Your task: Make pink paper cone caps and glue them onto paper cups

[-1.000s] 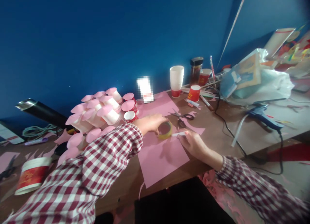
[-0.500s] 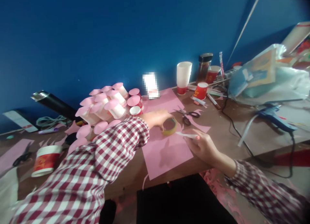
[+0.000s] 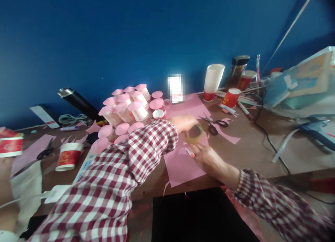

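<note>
Tape roll [image 3: 194, 134]: lies flat on the pink sheet [image 3: 183, 165], just left of the scissors [image 3: 216, 124].
Left hand [image 3: 184, 124]: fingers curled over the roll's rim, pinning it.
Right hand [image 3: 206, 157]: just below the roll, fingers closed around a white pen [image 3: 188, 152].
Cups [image 3: 131, 107]: pink-capped, piled left of the roll.

I am reaching my left arm forward and across from the lower left, its checked sleeve filling the foreground, and my left hand [image 3: 184, 123] is curling downward with its fingers bent in a loose grip. I am bringing my right arm in from the lower right, forearm bare past the cuff, and my right hand [image 3: 205, 157] is lying low just beside the left, its fingers [image 3: 192, 152] pinching together and pointing toward it.
</note>
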Available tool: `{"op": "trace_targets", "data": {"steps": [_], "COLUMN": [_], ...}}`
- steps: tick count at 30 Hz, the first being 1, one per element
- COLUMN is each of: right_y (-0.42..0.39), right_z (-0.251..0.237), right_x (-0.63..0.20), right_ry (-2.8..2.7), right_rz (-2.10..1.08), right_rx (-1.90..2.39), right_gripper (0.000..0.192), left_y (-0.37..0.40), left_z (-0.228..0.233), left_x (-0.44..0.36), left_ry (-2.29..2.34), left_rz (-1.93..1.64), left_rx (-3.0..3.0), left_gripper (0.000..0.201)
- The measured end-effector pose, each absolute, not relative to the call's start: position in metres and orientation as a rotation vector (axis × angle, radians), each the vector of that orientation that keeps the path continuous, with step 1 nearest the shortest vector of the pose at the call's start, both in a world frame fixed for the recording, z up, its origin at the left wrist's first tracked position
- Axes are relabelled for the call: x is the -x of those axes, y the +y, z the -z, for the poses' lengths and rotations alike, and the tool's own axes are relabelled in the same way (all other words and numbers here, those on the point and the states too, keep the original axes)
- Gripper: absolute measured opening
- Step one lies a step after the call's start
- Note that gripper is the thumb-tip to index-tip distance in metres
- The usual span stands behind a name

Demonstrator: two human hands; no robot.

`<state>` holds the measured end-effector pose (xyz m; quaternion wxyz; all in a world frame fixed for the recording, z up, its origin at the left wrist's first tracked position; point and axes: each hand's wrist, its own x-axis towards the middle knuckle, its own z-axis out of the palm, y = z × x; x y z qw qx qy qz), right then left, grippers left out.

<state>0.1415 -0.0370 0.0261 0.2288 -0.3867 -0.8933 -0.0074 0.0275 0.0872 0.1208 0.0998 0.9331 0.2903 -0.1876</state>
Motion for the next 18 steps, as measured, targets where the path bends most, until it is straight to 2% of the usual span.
{"op": "trace_targets", "data": {"steps": [5,18], "right_y": [-0.034,-0.027], "right_z": [-0.019,-0.006], "right_x": [-0.14,-0.14], "right_ry": [-2.521,-2.519], "right_rz": [0.158,0.202], "right_rx": [1.048,1.125], "right_gripper": [0.031,0.032], "left_y": [0.094,0.099], "left_z": [-0.112,-0.103], "left_x": [-0.024,-0.019], "left_ry": [0.835,0.815], "left_rz": [0.527,0.472], "left_rx": [-2.773,-2.76], "left_gripper": [0.076,0.074]}}
